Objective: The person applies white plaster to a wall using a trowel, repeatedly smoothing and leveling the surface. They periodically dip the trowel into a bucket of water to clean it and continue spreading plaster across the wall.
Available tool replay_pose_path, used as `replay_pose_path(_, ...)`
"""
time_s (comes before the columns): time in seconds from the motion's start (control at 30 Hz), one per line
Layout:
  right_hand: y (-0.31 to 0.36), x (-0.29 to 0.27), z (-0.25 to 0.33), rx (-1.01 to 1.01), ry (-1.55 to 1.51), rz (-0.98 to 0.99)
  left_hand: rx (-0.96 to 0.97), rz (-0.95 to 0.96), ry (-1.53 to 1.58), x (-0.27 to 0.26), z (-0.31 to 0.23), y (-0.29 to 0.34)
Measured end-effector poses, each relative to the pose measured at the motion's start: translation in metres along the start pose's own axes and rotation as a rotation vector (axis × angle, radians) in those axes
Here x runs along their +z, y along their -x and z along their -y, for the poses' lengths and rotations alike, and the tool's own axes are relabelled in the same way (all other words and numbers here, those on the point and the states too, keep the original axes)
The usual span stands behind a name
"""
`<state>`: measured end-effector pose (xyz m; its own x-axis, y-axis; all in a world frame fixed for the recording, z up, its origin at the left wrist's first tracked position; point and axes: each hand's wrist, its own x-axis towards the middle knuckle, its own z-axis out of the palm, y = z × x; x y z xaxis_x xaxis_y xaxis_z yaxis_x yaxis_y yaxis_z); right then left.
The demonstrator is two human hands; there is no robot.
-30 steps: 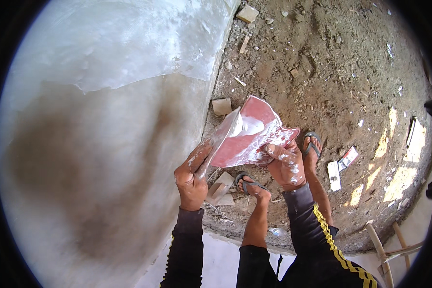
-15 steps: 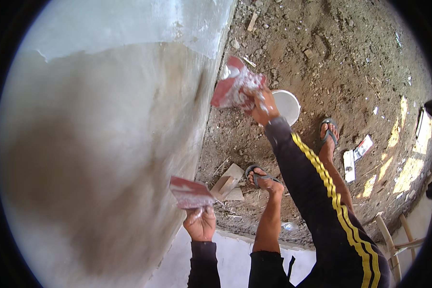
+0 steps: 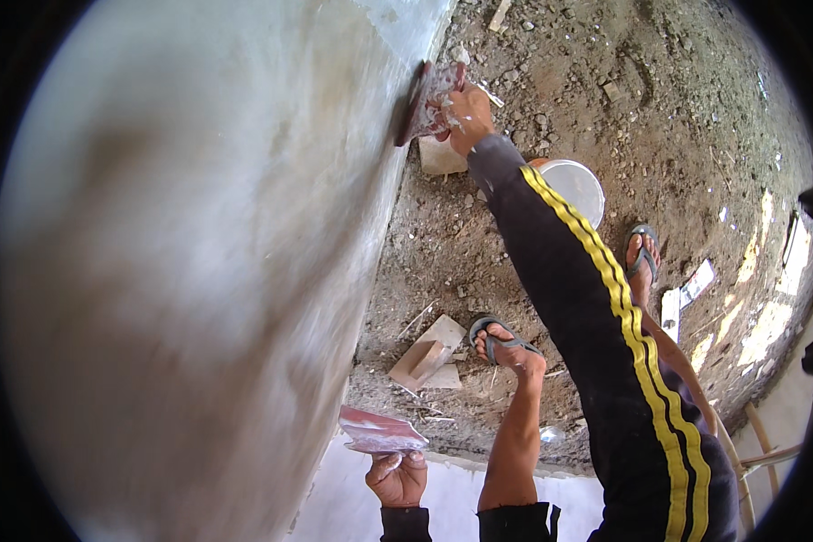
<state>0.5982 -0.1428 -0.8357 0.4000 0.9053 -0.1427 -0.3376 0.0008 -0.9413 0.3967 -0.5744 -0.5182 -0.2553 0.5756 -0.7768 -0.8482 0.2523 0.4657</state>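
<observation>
My right hand (image 3: 470,119), arm stretched far forward, grips a dark red flat putty spreader (image 3: 426,107) smeared with white paste. The spreader's edge rests against the wall (image 3: 199,235), close to where wall and ground meet. Nearer to me, my left hand (image 3: 399,481) pinches a second dark red flat spreader (image 3: 384,431), also with white paste on it, between thumb and fingers. That one is held beside the wall's lower edge; whether it touches is hard to tell. The wall surface is grey-white with brownish, blurred patches.
A bucket with white inside (image 3: 576,188) stands on the dirt ground (image 3: 677,117), partly behind my right sleeve. A wooden float (image 3: 426,359) lies near my sandalled foot (image 3: 501,343). Pale scraps (image 3: 696,285) lie at the right, near wooden poles (image 3: 763,443).
My right hand has moved forward and left, bringing its spreader from above the ground onto the wall. The left hand with its spreader sits lower in the view, slightly right.
</observation>
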Motion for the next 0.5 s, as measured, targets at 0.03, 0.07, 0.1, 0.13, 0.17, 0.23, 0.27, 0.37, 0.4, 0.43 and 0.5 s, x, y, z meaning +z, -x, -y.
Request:
replay_pose_path(0.03,0.002,0.005,0.012,0.362,-0.472,0.043,-0.023,0.026,-0.015,0.000,0.000,-0.002)
replay_pose_path(0.07,0.013,-0.009,0.020,0.336,-0.432,0.111,-0.039,0.044,-0.011,0.001,0.000,-0.005)
replay_pose_path(0.1,0.015,-0.007,0.023,0.275,-0.556,0.084,-0.037,0.037,0.001,0.002,0.001,-0.006)
replay_pose_path(0.13,0.020,-0.012,0.022,0.366,-0.608,0.007,-0.023,-0.001,0.006,0.005,0.003,-0.008)
replay_pose_path(0.17,0.023,-0.016,0.016,0.447,-0.685,-0.070,-0.012,-0.032,0.013,0.008,0.005,-0.009)
replay_pose_path(0.23,0.019,-0.016,-0.005,0.651,-0.612,-0.070,-0.006,-0.009,-0.002,0.015,0.006,-0.009)
replay_pose_path(0.27,0.015,-0.016,-0.017,0.763,-0.552,-0.111,-0.001,0.006,0.001,0.018,0.007,-0.011)
replay_pose_path(0.37,0.000,-0.015,-0.035,0.701,-0.531,-0.035,0.006,0.009,-0.004,0.025,0.006,-0.013)
replay_pose_path(0.4,-0.005,-0.016,-0.032,0.760,-0.607,-0.027,0.012,0.002,-0.012,0.027,0.006,-0.013)
replay_pose_path(0.43,-0.008,-0.015,-0.026,0.734,-0.604,0.008,0.018,-0.004,-0.018,0.029,0.006,-0.013)
replay_pose_path(0.5,-0.017,-0.018,-0.001,0.765,-0.492,-0.014,0.021,0.000,-0.027,0.033,0.007,-0.013)
